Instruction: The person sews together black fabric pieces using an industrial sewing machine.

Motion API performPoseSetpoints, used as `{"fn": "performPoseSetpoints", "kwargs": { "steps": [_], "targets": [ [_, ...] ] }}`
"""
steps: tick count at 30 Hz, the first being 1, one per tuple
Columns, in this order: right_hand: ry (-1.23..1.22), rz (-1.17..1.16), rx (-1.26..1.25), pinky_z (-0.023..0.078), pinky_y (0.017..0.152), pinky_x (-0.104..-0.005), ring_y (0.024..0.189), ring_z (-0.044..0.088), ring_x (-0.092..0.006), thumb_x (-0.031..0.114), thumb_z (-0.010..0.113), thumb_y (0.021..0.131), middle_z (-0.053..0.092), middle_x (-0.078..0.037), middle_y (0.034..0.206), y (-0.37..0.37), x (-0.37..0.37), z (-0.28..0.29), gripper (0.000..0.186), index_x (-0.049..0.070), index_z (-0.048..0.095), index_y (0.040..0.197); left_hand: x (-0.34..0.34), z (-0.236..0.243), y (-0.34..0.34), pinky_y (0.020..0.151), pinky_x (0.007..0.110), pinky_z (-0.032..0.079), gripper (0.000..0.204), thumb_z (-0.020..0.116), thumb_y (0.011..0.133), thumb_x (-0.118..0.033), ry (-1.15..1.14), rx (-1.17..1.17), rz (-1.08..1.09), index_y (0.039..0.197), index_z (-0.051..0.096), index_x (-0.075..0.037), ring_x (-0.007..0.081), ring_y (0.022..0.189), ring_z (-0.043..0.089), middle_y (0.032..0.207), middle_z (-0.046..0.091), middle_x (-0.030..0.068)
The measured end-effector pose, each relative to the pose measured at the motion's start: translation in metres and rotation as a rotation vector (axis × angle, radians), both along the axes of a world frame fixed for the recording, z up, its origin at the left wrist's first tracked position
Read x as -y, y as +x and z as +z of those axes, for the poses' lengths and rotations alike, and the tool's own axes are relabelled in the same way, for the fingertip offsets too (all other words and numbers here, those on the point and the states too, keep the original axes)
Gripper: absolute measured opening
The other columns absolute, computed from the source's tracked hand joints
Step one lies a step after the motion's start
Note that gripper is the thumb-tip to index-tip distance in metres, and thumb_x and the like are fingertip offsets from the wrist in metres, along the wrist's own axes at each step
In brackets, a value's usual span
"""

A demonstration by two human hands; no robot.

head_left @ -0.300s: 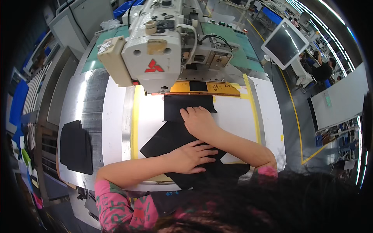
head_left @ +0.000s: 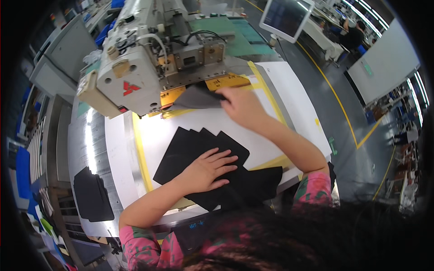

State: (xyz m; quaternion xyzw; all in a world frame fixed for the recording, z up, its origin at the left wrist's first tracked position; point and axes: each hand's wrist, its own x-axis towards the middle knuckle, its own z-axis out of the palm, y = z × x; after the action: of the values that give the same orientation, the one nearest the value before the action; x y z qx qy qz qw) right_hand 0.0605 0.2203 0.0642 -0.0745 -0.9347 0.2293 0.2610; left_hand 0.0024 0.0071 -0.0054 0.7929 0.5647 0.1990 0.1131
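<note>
Fabric panel [head_left: 199,97], upper mid-frame, pinched by right hand [head_left: 243,107]; left hand [head_left: 205,171], fingers spread, on black fabric pieces [head_left: 175,154], lower mid-frame.

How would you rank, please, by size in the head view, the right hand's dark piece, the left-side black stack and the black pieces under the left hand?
1. Black pieces
2. Black stack
3. Dark piece

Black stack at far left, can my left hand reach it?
Probably yes: your left hand rests on other black pieces, with flat white paper and metal tabletop between it and the stack.
</note>
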Motion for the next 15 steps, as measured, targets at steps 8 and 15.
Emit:
{"fn": "performPoseSetpoints", "kwargs": {
  "steps": [8,15],
  "targets": [
    [0.238,-0.972,-0.113,0.051,0.072,-0.0406,0.079,0.066,-0.0347,0.030,0.059,0.085,0.068,-0.017,0.087,0.230,-0.157,0.061,0.035,0.007,0.067,0.111,-0.002,0.034,0.010,0.113,0.048,0.027,0.050,0.068,0.083,-0.031,-0.083,0.014,-0.049,0.128,0.056,-0.013,0.0289,0.137,0.038,0.142,0.048,0.0079],
    [0.535,-1.316,-0.194,0.051,0.077,-0.0388,0.089,0.067,-0.0339,0.024,0.055,0.094,0.069,-0.017,0.097,0.392,-0.116,0.062,0.027,0.010,0.067,0.113,-0.030,0.030,0.033,0.110,0.046,0.032,0.057,0.072,0.080,-0.029,0.025,-0.057,0.010,0.130,0.053,-0.009,0.0326,0.134,0.040,0.144,0.044,0.0099]
  ]
}}
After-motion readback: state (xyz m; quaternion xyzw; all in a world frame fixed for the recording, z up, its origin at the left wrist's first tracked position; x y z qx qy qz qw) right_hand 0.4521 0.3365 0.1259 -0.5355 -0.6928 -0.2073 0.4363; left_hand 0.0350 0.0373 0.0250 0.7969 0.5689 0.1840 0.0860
